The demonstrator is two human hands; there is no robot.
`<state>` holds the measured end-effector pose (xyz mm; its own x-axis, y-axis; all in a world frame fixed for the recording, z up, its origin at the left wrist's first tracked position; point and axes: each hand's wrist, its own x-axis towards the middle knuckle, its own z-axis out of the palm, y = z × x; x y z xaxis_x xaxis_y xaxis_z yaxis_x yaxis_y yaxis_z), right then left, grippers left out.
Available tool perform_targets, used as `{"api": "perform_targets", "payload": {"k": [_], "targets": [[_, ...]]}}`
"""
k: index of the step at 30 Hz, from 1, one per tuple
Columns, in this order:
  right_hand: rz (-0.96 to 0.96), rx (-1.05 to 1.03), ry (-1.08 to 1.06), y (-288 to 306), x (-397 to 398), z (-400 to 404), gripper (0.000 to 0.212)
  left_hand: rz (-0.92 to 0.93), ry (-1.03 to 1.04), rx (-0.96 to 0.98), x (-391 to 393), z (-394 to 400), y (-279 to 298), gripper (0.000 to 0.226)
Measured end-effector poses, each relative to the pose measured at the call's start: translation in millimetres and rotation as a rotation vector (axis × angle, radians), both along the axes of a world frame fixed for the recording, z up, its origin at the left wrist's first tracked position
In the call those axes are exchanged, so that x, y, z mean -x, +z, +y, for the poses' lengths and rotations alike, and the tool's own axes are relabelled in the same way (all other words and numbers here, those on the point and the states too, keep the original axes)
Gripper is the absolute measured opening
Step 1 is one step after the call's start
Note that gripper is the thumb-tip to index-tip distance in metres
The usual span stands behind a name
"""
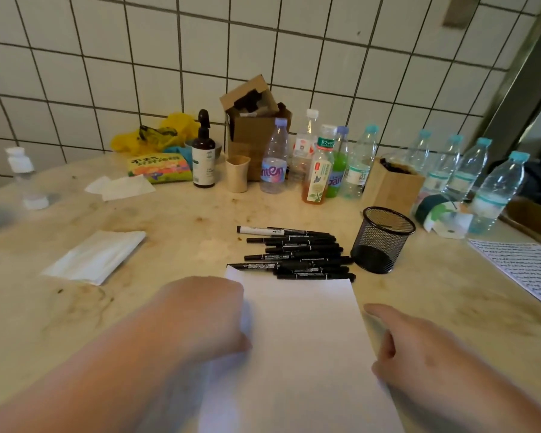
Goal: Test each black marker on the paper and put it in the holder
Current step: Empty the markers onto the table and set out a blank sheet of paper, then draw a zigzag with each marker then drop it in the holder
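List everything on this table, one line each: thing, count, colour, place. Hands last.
markers: about ten, black, one with a white barrel, piled beyond the paper
paper: one, white, blank, front centre
holder: one, black mesh, right of the markers, looks empty
written sheet: one, white, right edge
plastic bottles: about ten, mostly clear, back right
pump bottle: one, dark brown, back centre
cup: one, beige, beside the pump bottle
cardboard box: one, brown, against the wall
yellow bag: one, back left
tissues: white, left
left hand: blurred, on the paper's left edge
right hand: index finger extended, at the paper's right edge
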<state>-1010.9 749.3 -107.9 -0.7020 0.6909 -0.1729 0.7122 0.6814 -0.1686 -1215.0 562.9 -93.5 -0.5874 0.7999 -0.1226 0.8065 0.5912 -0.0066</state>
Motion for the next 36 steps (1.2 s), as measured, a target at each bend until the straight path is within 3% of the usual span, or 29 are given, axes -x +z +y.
{"api": "perform_targets", "payload": {"k": [4,9,12,15,17,22,24,30,36], "targets": [[0.085,-0.130,-0.012,-9,11,6,0.059,-0.003,-0.076,0.075,2,18,5,0.038],[0.336,-0.044,0.133,-11,50,21,0.042,0.018,-0.077,0.088,-6,24,0,0.016],[0.310,-0.080,0.155,-13,87,29,0.042,0.017,-0.086,0.111,-6,26,0,0.014],[0.335,-0.132,0.134,-25,106,33,0.024,0.022,-0.107,0.110,-1,31,0,0.026],[0.417,-0.172,0.133,-34,108,34,0.012,0.014,-0.034,0.021,17,38,0,0.033],[0.467,-0.280,0.174,-47,107,38,0.013,-0.044,0.098,-0.433,55,52,-20,0.009],[0.459,-0.288,0.183,-47,107,37,0.013,-0.093,0.075,-0.472,57,53,-34,0.006],[0.500,-0.297,0.239,-45,106,36,0.009,-0.064,-0.037,-0.331,66,50,-42,0.043],[0.797,-0.127,0.167,-30,105,30,0.014,-0.153,-0.055,-0.330,69,49,-41,0.058]]}}
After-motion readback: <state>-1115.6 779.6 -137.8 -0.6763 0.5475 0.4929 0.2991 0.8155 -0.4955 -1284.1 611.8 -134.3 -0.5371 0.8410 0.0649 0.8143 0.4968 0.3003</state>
